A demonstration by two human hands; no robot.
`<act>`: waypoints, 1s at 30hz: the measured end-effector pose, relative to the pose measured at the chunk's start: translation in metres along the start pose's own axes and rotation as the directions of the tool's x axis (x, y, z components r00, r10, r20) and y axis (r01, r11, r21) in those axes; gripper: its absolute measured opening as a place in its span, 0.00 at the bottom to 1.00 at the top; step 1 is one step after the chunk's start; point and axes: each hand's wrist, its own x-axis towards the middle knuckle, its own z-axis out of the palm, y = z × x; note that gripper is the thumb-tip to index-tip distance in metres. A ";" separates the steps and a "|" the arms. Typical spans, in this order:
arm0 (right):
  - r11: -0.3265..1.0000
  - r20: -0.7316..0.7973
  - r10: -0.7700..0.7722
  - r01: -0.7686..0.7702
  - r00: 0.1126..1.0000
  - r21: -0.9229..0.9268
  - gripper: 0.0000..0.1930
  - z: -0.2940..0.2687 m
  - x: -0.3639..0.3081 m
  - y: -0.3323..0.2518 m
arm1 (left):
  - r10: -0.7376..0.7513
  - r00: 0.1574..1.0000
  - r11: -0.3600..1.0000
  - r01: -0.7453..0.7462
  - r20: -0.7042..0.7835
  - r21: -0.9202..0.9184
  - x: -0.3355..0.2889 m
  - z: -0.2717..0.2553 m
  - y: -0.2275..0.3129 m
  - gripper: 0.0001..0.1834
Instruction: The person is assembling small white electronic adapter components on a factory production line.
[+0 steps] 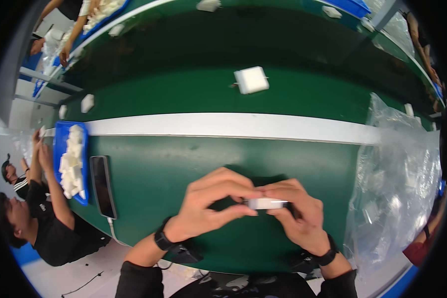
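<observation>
Just above the table's near edge, my left hand (216, 196) and my right hand (298, 211) meet around a small white plastic block (265, 203). The left thumb and fingers pinch its left end, where a small dark part shows. Fingers and thumb of the right hand close on the other end. The block is seen edge-on, with its narrow side up, and the fingertips cover both of its ends. Under the hands lies the green tabletop (149, 171).
Beyond a white rail (223, 125), a green belt carries a white square block (252, 80) and several others. To the left are a phone (102, 186) with a cable and a blue tray (86, 164) of white pieces. Clear plastic bags (392, 188) lie right. A co-worker (54, 223) sits left.
</observation>
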 end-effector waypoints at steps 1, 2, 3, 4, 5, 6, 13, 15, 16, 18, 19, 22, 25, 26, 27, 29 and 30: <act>1.000 -0.024 -0.012 0.013 1.000 0.017 0.17 -0.004 -0.001 0.000 | -0.028 1.000 0.999 0.028 -0.010 -0.038 0.003 0.004 0.007 0.16; 1.000 -0.043 -0.019 0.019 0.999 0.022 0.18 -0.005 -0.001 0.001 | -0.053 0.998 0.995 0.051 -0.024 -0.089 0.003 0.007 0.008 0.17; 0.998 -0.041 -0.041 0.043 0.998 0.043 0.18 -0.007 0.000 0.001 | -0.040 0.999 0.996 0.038 -0.029 -0.083 0.001 0.007 0.004 0.17; 1.000 -0.044 -0.026 0.026 0.999 0.008 0.18 -0.008 0.001 -0.002 | -0.026 0.999 0.997 0.024 -0.033 -0.075 0.000 0.005 0.003 0.17; 1.000 -0.048 -0.012 0.011 0.999 -0.023 0.18 -0.007 0.002 -0.004 | -0.018 0.998 0.999 0.016 -0.061 -0.029 -0.001 0.006 0.004 0.17; 0.999 -0.045 -0.037 0.037 0.998 0.001 0.18 -0.002 0.002 -0.007 | 0.105 0.992 0.989 -0.098 -0.069 0.108 -0.001 0.004 0.000 0.17; 0.958 -0.059 0.169 -0.150 0.984 0.245 0.22 0.008 -0.013 -0.002 | -0.182 0.983 0.930 0.179 0.018 -0.321 -0.011 0.005 -0.002 0.20; 0.982 -0.083 0.120 -0.106 0.989 0.156 0.21 0.012 -0.012 -0.002 | -0.242 0.970 0.902 0.223 -0.006 -0.369 -0.013 0.007 -0.006 0.20; 0.996 -0.104 0.076 -0.070 0.992 0.062 0.21 0.013 -0.012 -0.002 | -0.272 0.962 0.886 0.244 -0.015 -0.395 -0.013 0.007 -0.007 0.20; 0.991 -0.070 0.126 -0.123 0.989 0.055 0.20 0.006 -0.013 0.000 | -0.207 0.978 0.925 0.188 -0.023 -0.331 -0.011 0.007 -0.005 0.20; 0.983 -0.033 0.176 -0.175 0.984 0.050 0.18 0.002 -0.015 0.001 | -0.142 0.989 0.956 0.129 -0.031 -0.263 -0.010 0.007 -0.005 0.20; 0.977 -0.108 0.212 -0.210 0.971 0.024 0.16 0.002 -0.016 0.001 | -0.167 0.982 0.959 0.142 -0.088 -0.245 -0.004 0.014 -0.003 0.19; 0.991 -0.120 0.063 -0.076 0.991 -0.107 0.16 0.009 0.005 -0.005 | -0.102 0.986 0.988 0.084 -0.134 -0.131 -0.010 0.003 -0.003 0.16; 0.993 -0.087 -0.027 0.016 0.996 -0.120 0.16 0.009 0.006 -0.005 | -0.081 0.984 0.990 0.061 -0.156 -0.125 -0.013 0.003 -0.004 0.17; 0.990 -0.103 -0.002 -0.013 0.995 -0.140 0.16 0.008 0.004 -0.005 | -0.086 0.987 0.986 0.065 -0.133 -0.155 -0.012 0.005 -0.004 0.17; 0.994 -0.104 -0.005 -0.007 0.995 -0.111 0.15 0.007 0.001 -0.004 | -0.093 0.985 0.995 0.085 -0.146 -0.060 -0.009 0.008 0.002 0.16; 0.994 -0.114 0.004 -0.016 0.993 -0.111 0.15 0.005 -0.001 -0.003 | -0.097 0.986 0.994 0.089 -0.133 -0.064 -0.008 0.009 0.004 0.16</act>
